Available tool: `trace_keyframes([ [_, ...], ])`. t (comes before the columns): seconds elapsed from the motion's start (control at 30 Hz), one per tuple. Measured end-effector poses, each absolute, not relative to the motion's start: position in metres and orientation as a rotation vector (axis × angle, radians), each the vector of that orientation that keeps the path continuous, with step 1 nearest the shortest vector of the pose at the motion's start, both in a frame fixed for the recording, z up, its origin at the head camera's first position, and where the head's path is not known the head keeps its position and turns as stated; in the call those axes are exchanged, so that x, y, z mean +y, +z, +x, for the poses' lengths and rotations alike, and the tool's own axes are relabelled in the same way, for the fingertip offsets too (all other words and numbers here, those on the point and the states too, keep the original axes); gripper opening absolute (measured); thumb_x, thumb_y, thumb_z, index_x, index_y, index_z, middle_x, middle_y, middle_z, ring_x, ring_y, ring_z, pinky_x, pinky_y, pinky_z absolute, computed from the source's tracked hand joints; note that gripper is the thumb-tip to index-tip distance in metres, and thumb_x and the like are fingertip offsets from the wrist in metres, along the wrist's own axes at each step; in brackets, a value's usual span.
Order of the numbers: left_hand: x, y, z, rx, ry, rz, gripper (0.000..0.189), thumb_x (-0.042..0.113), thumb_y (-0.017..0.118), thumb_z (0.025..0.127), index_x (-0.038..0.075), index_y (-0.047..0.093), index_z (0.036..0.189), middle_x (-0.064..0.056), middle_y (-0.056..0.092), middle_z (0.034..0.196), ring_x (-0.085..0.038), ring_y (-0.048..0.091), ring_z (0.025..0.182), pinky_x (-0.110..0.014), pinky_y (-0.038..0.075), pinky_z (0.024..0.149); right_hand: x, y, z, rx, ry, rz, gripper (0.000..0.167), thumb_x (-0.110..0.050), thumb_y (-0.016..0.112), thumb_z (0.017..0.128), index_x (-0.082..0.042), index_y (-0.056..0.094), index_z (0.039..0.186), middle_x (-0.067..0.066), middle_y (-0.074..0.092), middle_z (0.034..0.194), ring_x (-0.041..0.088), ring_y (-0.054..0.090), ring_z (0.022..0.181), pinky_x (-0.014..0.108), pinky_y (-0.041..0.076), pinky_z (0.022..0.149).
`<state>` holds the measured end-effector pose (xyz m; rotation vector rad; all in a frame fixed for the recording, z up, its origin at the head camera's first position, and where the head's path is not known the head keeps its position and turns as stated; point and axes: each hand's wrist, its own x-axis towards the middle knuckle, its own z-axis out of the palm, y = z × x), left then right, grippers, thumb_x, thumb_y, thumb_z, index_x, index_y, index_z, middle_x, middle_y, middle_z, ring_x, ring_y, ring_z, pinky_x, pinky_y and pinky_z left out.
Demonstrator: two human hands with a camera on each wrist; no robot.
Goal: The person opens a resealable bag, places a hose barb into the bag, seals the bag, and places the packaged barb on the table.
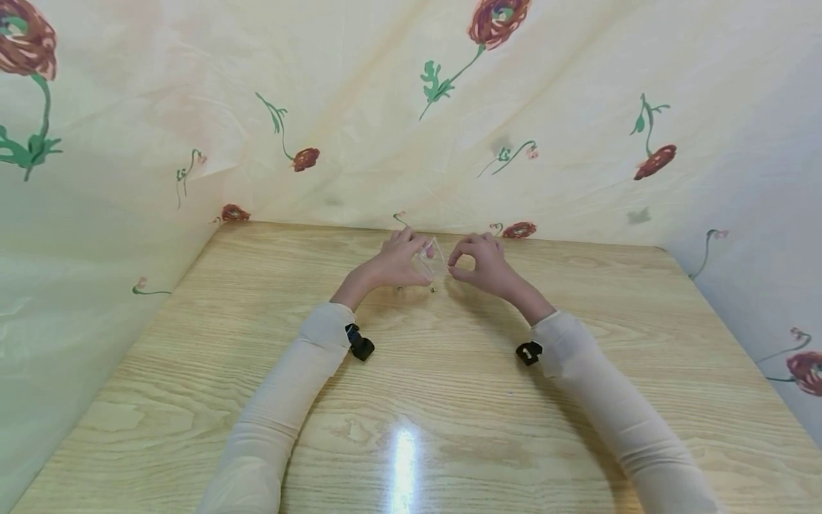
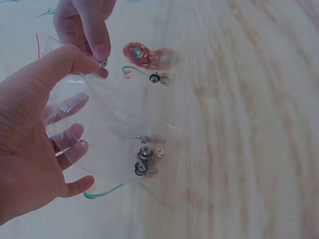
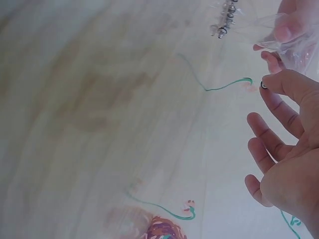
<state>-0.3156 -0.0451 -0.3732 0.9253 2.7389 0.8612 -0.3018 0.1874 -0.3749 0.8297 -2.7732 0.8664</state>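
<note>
My left hand (image 1: 397, 261) holds a clear plastic zip bag (image 2: 117, 112), with its thumb along the upper edge and the other fingers showing through the film. Facing it, my right hand (image 1: 486, 265) pinches a small shiny metal part (image 3: 263, 85) between thumb and index finger, its other fingers loosely bent. In the left wrist view that part is close beside the left thumb, at the bag's mouth. A cluster of small metal parts (image 2: 142, 160), some with dark rings, appears near the bag's lower end. Another metal part (image 2: 154, 77) lies on the wood farther up.
The wood-grain table (image 1: 424, 371) spreads wide toward the front, with a bright light reflection on it. Close behind the hands hangs a pale flower-printed sheet (image 1: 359, 107), which also covers both sides. Black straps (image 1: 359, 344) circle the sleeved wrists.
</note>
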Motion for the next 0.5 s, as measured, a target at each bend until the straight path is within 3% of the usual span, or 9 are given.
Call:
trace_keyframes([
  [0.27,-0.045,-0.371,-0.315,2.736,0.861,0.939,0.053,0.029,0.076,0.086,0.013,0.056,0.132,-0.012,0.042,0.129,-0.033,0.031,0.129,-0.054,0.024,0.108,0.186,-0.370,-0.303,-2.672,0.876,0.861,0.005,-0.008,0.077,0.087,-0.007,0.072,0.089,0.019,0.068,0.113,0.037,0.047,0.102,0.061,0.027,0.094],
  [0.5,-0.046,-0.371,-0.315,2.743,0.843,0.937,0.058,0.030,0.076,0.087,0.013,0.054,0.138,-0.013,0.041,0.135,-0.033,0.031,0.131,-0.055,0.024,0.110,0.186,-0.363,-0.305,-2.595,0.941,0.905,0.007,-0.006,0.077,0.087,-0.002,0.072,0.090,0.017,0.071,0.103,0.035,0.055,0.107,0.058,0.026,0.104],
])
